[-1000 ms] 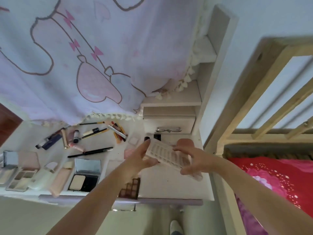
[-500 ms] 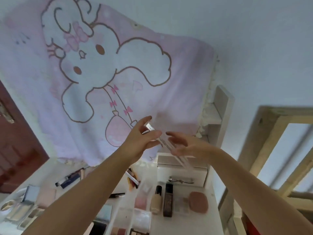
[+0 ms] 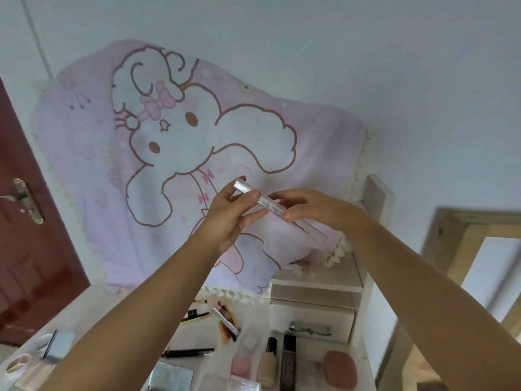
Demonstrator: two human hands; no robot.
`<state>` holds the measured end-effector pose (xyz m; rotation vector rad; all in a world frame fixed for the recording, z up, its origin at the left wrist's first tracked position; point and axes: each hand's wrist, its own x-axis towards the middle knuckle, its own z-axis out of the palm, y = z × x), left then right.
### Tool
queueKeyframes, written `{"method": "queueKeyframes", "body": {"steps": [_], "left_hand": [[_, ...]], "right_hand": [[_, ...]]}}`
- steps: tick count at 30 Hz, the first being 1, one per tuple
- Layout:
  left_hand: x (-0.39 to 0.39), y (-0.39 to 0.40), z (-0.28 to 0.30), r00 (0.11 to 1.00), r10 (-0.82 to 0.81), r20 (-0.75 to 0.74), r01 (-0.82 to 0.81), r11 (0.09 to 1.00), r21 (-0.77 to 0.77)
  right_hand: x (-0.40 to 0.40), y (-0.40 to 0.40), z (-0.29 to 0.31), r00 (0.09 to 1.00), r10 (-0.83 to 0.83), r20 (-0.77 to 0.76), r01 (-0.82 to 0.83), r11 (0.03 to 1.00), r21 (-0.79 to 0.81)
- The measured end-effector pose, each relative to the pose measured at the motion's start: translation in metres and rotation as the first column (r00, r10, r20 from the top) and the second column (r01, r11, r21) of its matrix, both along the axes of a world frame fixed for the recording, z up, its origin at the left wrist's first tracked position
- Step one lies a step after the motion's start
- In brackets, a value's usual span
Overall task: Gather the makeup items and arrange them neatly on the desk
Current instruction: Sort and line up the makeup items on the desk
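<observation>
A person holds a clear plastic case (image 3: 277, 210) edge-on in both hands, raised well above the surface (image 3: 363, 371) and in front of a pink cartoon-rabbit cloth (image 3: 174, 153) on the wall. The left hand (image 3: 228, 215) pinches the case's upper end between thumb and fingers; the right hand (image 3: 313, 207) curls its fingers round the middle, so both grips are closed on the case. Below the case, other makeup lies scattered: a foundation bottle (image 3: 269, 362) beside a dark tube (image 3: 289, 359), a round pink compact (image 3: 339, 369) to their right, pencils (image 3: 225, 323) and a black liner (image 3: 189, 352) to their left, and a mirrored compact (image 3: 170, 379) near the lower edge. Eyeglasses (image 3: 310, 328) rest against a small drawer unit (image 3: 313, 309). Done well, the step likely calls for keeping the slim, slippery case pinched at both ends, lowering it flat, and setting it square beside the foundation bottle without nudging the row.
</observation>
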<state>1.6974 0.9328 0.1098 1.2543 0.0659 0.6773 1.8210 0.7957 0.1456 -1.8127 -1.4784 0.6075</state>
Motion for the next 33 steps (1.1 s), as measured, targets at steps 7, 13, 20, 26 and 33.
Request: {"method": "queueKeyframes", "body": {"steps": [7,13,20,26,33], "left_hand": [[-0.008,0.006,-0.016,0.999,-0.011,-0.037,0.012,1.0,0.024],[-0.014,0.017,-0.032,0.993,-0.115,0.017,0.116,0.991,-0.067],[-0.008,0.019,-0.073,0.989,0.016,-0.147,-0.061,0.951,-0.304],[0.013,0.004,-0.104,0.952,0.205,-0.226,-0.286,0.859,-0.425],[0.012,-0.031,-0.152,0.983,0.055,-0.176,-0.132,0.875,-0.465]], "right_hand": [[0.007,0.007,-0.016,0.988,-0.007,-0.155,0.011,1.0,0.027],[0.025,0.009,-0.029,0.896,0.022,-0.443,-0.036,0.999,-0.022],[0.041,-0.004,-0.054,0.769,-0.136,-0.625,0.049,0.987,-0.154],[0.049,-0.036,-0.074,0.766,-0.501,-0.402,0.521,0.851,-0.067],[0.041,-0.104,-0.123,0.749,-0.566,-0.345,0.624,0.778,0.079]]}}
